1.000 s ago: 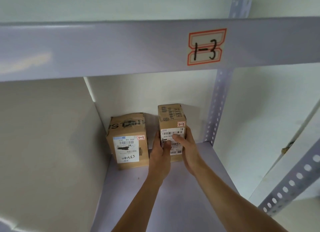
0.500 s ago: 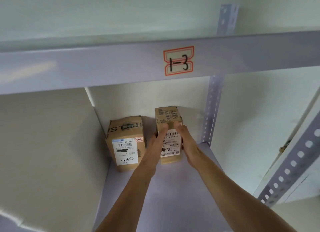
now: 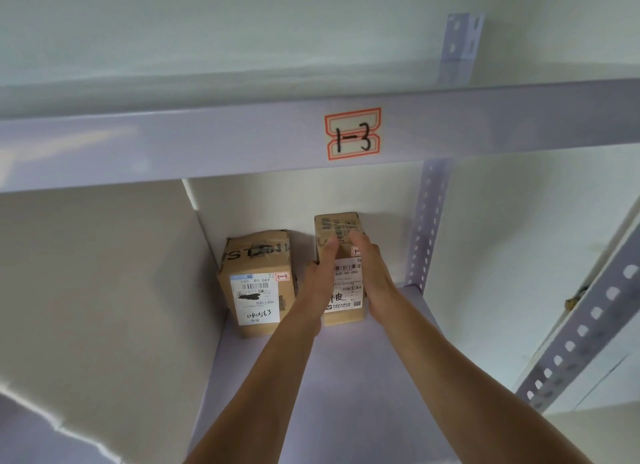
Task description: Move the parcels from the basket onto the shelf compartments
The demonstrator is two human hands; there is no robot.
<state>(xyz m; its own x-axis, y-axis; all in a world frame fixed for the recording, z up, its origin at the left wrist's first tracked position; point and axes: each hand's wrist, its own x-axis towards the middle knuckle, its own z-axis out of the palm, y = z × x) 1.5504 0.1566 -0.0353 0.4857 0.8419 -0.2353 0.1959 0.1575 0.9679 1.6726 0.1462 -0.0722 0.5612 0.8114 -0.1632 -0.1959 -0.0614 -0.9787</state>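
Observation:
Two cardboard parcels stand upright at the back of the shelf compartment (image 3: 346,387) under the red-edged tag "1-3" (image 3: 353,133). The wider parcel (image 3: 258,287), hand-marked 04563, is at the back left. The taller, narrower parcel (image 3: 347,287) stands just to its right, on the shelf board. My left hand (image 3: 320,276) lies against its left front and my right hand (image 3: 372,273) against its right front. Both hands' fingers stretch straight up to the parcel's top front edge. The basket is out of view.
A pale divider panel (image 3: 104,290) walls the compartment on the left. A perforated post (image 3: 427,228) stands at the back right and another (image 3: 581,335) at the front right. The shelf beam (image 3: 207,145) crosses overhead. Shelf board lies bare in front of the parcels.
My hands slid up the narrow parcel from gripping its lower front to lying with straight fingers at its top edge. The parcel now stands set back beside the wider one.

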